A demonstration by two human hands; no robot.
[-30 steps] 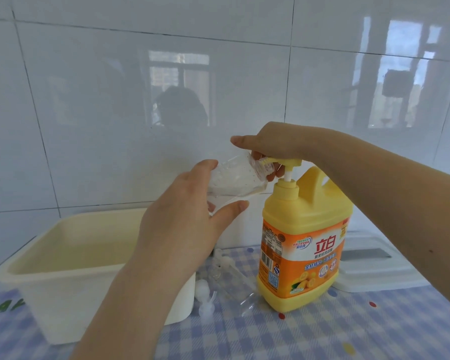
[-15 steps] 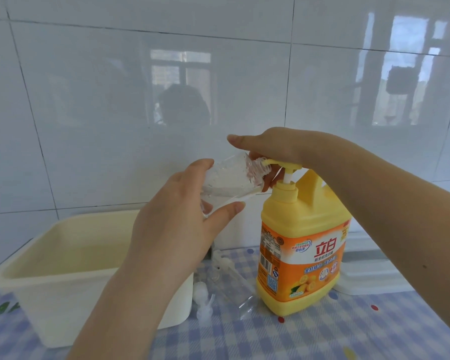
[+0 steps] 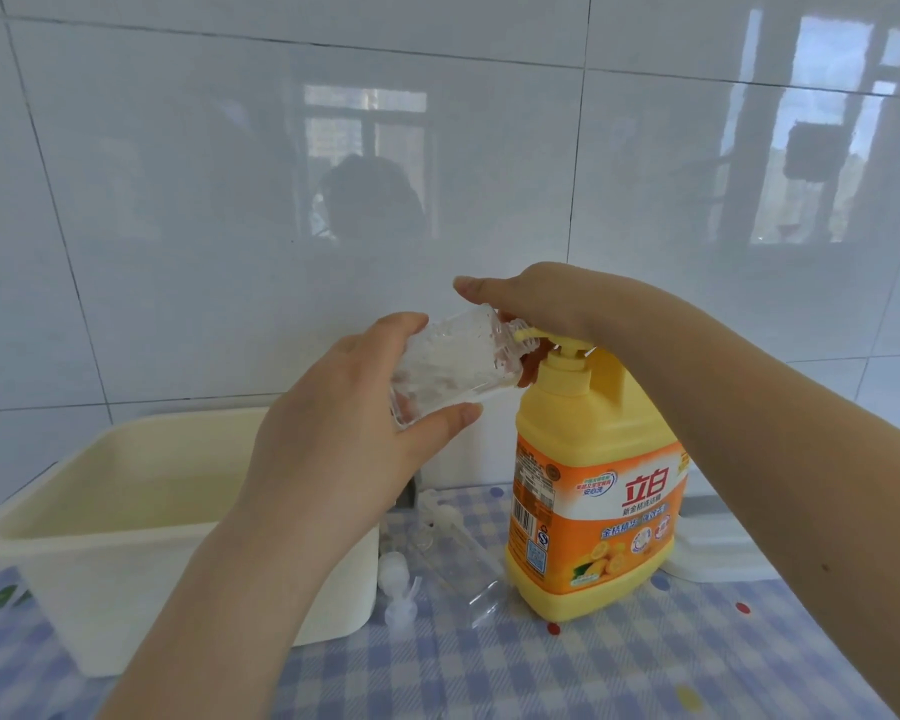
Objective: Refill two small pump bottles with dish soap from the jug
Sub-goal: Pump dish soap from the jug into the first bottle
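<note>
My left hand (image 3: 349, 433) grips a small clear bottle (image 3: 453, 361), tipped on its side with its open neck against the spout of the yellow dish soap jug (image 3: 593, 491). My right hand (image 3: 531, 304) rests on top of the jug's pump head (image 3: 557, 337), palm down, with the index finger stretched out straight over the bottle. A second clear bottle (image 3: 458, 558) lies on the checked tablecloth between the jug and the tub. Two white pump tops (image 3: 398, 589) lie beside that bottle.
A cream plastic tub (image 3: 74, 537) stands at the left on the blue checked tablecloth (image 3: 541, 672). A white lid (image 3: 718, 548) lies flat behind the jug at the right. A white tiled wall closes off the back.
The pump head has gone down under my right hand. My left hand keeps the bottle's neck at the spout; the view has shifted a little.
</note>
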